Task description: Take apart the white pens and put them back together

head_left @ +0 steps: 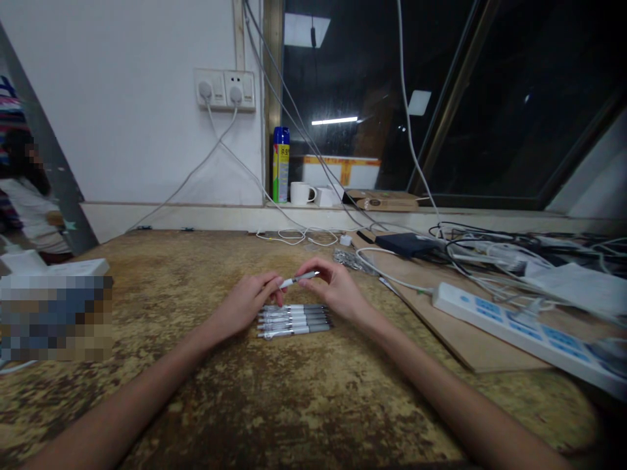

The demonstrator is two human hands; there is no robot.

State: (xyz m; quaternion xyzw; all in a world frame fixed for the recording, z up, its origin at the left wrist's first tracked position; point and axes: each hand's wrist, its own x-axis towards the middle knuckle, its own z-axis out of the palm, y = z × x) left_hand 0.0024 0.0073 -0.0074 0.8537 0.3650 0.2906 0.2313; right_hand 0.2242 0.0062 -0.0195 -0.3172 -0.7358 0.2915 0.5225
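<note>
Between my two hands, a white and grey pen [289, 282] is held just above the table, tilted up toward the right. My left hand [252, 295] pinches its left part, with the fingers closed on it. The fingers of my right hand [336, 287] are closed around its grey right end. Just below the hands, several similar pens [294, 322] lie side by side in a row on the worn wooden table [274, 405]. Their clear and white parts point left and their grey ends point right.
On the right, a white power strip [509, 329] rests on a brown board [455, 326], near tangled cables and a dark flat box [406, 245]. A spray can [281, 166] and a white mug [301, 192] stand on the sill. A person [32, 196] is at the far left.
</note>
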